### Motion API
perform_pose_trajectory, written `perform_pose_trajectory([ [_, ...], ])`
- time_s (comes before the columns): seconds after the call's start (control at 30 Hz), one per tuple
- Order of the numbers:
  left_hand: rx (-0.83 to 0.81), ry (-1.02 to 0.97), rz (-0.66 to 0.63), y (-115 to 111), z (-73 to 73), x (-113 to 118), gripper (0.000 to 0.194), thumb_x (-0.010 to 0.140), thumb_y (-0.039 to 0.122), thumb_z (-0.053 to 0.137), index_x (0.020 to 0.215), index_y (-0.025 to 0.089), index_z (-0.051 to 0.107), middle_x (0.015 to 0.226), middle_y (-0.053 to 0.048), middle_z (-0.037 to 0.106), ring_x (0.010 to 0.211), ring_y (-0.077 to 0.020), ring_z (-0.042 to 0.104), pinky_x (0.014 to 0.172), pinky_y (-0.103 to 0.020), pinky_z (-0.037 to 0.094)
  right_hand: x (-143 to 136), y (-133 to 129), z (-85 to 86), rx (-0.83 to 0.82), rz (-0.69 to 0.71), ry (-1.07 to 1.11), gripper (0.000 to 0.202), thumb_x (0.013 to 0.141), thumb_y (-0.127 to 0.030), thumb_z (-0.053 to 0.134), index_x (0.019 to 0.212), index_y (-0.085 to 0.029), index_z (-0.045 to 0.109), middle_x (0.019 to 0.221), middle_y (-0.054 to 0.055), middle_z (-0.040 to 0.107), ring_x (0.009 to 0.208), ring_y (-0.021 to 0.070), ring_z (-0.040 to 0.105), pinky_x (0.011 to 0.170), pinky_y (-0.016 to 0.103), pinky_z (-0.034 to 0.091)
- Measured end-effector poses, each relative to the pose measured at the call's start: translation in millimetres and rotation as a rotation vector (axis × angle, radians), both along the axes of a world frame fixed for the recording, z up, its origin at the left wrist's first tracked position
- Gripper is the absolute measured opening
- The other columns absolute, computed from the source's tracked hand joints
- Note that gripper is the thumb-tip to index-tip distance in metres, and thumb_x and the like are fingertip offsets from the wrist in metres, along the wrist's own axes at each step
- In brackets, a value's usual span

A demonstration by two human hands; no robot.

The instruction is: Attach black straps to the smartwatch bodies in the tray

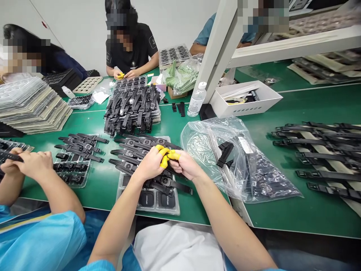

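Observation:
My left hand [154, 162] and my right hand [183, 162] meet above a clear plastic tray [175, 205]. Yellow covers wrap several fingertips on both. The fingers of each are pinched together around a small dark piece that they mostly hide; I cannot make out what it is. Beneath them, black watches with straps [131, 153] lie in rows across the tray. Square black watch units [146, 198] sit in its front compartments. Just right of my right hand is a clear plastic bag [265, 180] with dark straps inside and a black strap [225, 153] on top.
Stacked watches [131, 107] stand behind the tray, with a bottle [196, 101] and a white box [245, 101] further right. More straps [324, 175] lie far right. At left are a co-worker's hands [35, 163], another watch tray [76, 173] and stacked trays [34, 107].

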State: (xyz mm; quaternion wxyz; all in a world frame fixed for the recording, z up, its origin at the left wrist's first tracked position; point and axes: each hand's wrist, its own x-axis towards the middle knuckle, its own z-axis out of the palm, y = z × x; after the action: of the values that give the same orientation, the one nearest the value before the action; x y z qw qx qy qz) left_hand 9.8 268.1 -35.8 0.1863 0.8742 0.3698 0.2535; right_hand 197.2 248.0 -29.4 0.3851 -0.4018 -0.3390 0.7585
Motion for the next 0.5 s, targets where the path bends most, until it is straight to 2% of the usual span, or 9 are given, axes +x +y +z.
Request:
perform_pose_trajectory([
  [0.13, -0.074, -0.145, -0.031, -1.8, 1.2, -0.2, 0.041, 0.106, 0.026, 0.046, 0.145, 0.019, 0.057, 0.134, -0.016, 0.064, 0.128, -0.0284, 0.062, 0.113, -0.047, 0.054, -0.4, -0.7, -0.9, 0.085, -0.023, 0.025, 0.035, 0.08, -0.047, 0.077, 0.08, -0.023, 0.052, 0.048, -0.01, 0.042, 0.04, 0.0062, 0.026, 0.04, 0.02, 0.02],
  [0.23, -0.079, -0.247, -0.026, -2.3, -0.4, 3.7, 0.048, 0.106, 0.028, 0.051, 0.153, 0.022, 0.049, 0.145, -0.016, 0.061, 0.137, -0.0276, 0.06, 0.117, -0.047, 0.052, -1.6, -1.2, -3.1, 0.289, -0.111, -0.04, 0.04, 0.086, -0.059, 0.073, 0.085, -0.024, 0.053, 0.05, -0.009, 0.046, 0.042, 0.0091, 0.034, 0.043, 0.023, 0.029],
  [0.3, -0.038, -0.297, 0.009, -1.5, 1.3, 6.4, 0.047, 0.106, 0.026, 0.05, 0.153, 0.022, 0.051, 0.146, -0.015, 0.063, 0.137, -0.0264, 0.061, 0.117, -0.046, 0.052, -2.3, -1.1, -4.5, 0.422, -0.177, -0.156, 0.041, 0.087, -0.062, 0.073, 0.09, -0.024, 0.057, 0.054, -0.008, 0.05, 0.046, 0.0112, 0.04, 0.047, 0.025, 0.033],
  [0.4, 0.033, -0.314, 0.122, 1.4, 16.3, 1.2, 0.046, 0.105, 0.024, 0.05, 0.15, 0.023, 0.055, 0.141, -0.014, 0.067, 0.132, -0.0254, 0.065, 0.114, -0.043, 0.054, -1.4, 0.1, -5.3, 0.533, -0.217, -0.3, 0.038, 0.088, -0.059, 0.073, 0.096, -0.024, 0.062, 0.067, -0.004, 0.058, 0.058, 0.0149, 0.05, 0.055, 0.027, 0.037],
  [0.5, 0.05, -0.223, 0.229, 5.4, 42.7, -23.6, 0.046, 0.102, 0.025, 0.055, 0.147, 0.024, 0.059, 0.132, -0.012, 0.073, 0.121, -0.0255, 0.07, 0.109, -0.042, 0.056, 2.4, 2.0, -5.3, 0.645, -0.185, -0.449, 0.03, 0.093, -0.054, 0.067, 0.099, -0.024, 0.067, 0.077, -0.001, 0.064, 0.069, 0.018, 0.056, 0.065, 0.03, 0.041],
])
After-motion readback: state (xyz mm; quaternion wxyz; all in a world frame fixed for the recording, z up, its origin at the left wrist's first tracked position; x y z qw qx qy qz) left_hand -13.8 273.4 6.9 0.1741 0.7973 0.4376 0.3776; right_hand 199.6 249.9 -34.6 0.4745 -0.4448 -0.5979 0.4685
